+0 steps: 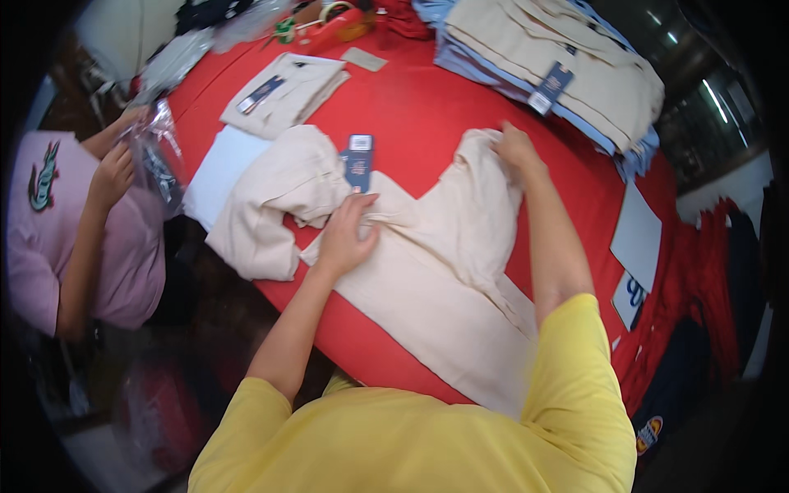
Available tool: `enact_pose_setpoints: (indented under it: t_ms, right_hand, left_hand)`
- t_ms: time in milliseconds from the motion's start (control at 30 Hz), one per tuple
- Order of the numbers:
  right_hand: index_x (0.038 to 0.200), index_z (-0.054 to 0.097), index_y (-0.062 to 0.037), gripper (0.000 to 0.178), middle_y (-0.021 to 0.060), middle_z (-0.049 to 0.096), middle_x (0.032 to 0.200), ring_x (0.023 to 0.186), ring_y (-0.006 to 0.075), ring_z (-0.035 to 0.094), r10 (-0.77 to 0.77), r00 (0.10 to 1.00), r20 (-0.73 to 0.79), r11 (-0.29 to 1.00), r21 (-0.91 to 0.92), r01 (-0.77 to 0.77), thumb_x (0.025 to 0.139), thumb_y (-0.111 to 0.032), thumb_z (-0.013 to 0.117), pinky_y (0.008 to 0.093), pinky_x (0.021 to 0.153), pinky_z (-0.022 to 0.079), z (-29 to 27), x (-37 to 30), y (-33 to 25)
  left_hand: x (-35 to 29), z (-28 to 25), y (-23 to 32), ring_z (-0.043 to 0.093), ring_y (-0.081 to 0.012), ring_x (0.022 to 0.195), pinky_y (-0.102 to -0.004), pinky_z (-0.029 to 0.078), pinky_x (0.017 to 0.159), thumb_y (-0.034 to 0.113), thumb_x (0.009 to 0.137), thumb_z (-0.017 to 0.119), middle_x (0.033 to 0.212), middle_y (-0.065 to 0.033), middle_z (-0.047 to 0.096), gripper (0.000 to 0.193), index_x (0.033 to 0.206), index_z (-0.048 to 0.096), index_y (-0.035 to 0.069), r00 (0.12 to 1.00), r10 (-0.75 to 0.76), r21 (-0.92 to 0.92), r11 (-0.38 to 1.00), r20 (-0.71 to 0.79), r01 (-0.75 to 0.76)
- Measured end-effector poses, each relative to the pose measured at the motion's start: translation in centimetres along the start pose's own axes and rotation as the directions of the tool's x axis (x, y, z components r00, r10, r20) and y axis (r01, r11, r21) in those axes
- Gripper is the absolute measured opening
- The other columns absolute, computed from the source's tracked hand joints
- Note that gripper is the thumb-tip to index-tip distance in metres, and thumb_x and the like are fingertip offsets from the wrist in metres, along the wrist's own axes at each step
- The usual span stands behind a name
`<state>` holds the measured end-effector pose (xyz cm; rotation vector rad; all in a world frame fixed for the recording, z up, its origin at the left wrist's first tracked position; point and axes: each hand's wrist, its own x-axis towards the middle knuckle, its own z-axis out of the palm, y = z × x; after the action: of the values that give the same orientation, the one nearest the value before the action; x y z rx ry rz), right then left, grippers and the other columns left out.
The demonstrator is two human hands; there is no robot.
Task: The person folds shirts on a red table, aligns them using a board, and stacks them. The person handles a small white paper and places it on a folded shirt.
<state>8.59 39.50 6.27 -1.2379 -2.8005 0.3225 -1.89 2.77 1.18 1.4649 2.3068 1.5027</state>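
Note:
Cream trousers [419,271] lie spread in front of me on a red-covered table [394,90], bunched up at the left, with one part reaching to the far right and another running down toward my body. A dark blue hang tag [358,164] sits on them near the top. My left hand [349,234] rests on the cloth just below that tag, fingers extended and slightly bent. At the far right part, my right hand [516,146] is closed on the edge of the fabric; its fingertips are partly hidden and a little blurred.
A folded cream garment [283,94] and white sheets [222,177] lie at left. Back right stands a stack of cream and blue clothes [551,57]. Tape and a red tool [333,29] are at the back. A person in pink [107,230] handles a clear bag [164,156]. Red garments [690,287] hang right.

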Motion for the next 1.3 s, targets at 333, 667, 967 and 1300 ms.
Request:
enact_pose_setpoints:
  t_ms: [333,667,967,1300]
  right_hand:
    - [0.104,0.056,-0.0007,0.021,0.0176,0.064,0.09,0.084,0.0298,0.062,-0.281,0.951,-0.129,0.621,0.731,0.283,0.09,-0.016,0.054,0.037,0.076,0.046,-10.2,-15.0,-5.0]
    - [0.091,0.058,-0.0115,0.02,-0.0018,0.058,0.092,0.092,0.0203,0.05,-0.752,0.65,-0.107,0.658,-0.053,0.752,0.073,-0.006,0.061,0.0403,0.083,0.037,-4.9,-34.4,-2.4]
    - [0.104,0.065,-0.0162,0.037,0.004,0.051,0.132,0.125,0.0325,0.044,-0.45,0.893,-0.008,0.893,0.016,0.45,0.071,-0.001,0.062,0.0592,0.108,0.024,-0.9,-45.6,0.5]
    - [0.123,0.051,-0.0015,0.052,0.0203,0.05,0.126,0.114,0.0385,0.047,0.814,0.462,-0.353,0.544,0.184,-0.819,0.084,-0.031,0.067,0.0467,0.094,0.04,1.2,-57.7,10.0]
  left_hand:
    - [-0.2,-8.4,-5.1,0.023,-0.0376,0.14,-0.0553,0.016,0.113,0.044,0.088,0.055,0.152,-0.0114,0.031,0.062,0.14,0.045,0.012,0.967,-0.249,0.881,0.445,-0.052,0.162]
    - [0.5,-1.3,1.0,0.051,-0.0294,0.113,-0.04,0.036,0.099,0.003,0.072,0.065,0.118,-0.012,0.057,0.047,0.118,0.059,0.008,0.903,0.0,0.095,0.994,0.429,-0.045]
    - [0.7,-0.6,-1.9,0.056,-0.0277,0.101,-0.0325,0.042,0.091,-0.009,0.073,0.049,0.102,-0.0115,0.062,0.014,0.077,0.056,0.002,0.933,0.113,-0.174,0.983,0.342,-0.056]
    - [-7.4,3.6,14.9,0.042,-0.0337,0.129,-0.0505,0.03,0.108,0.014,0.077,0.065,0.134,-0.009,0.052,0.041,0.117,0.064,0.015,0.594,0.593,-0.202,0.779,0.544,-0.594]
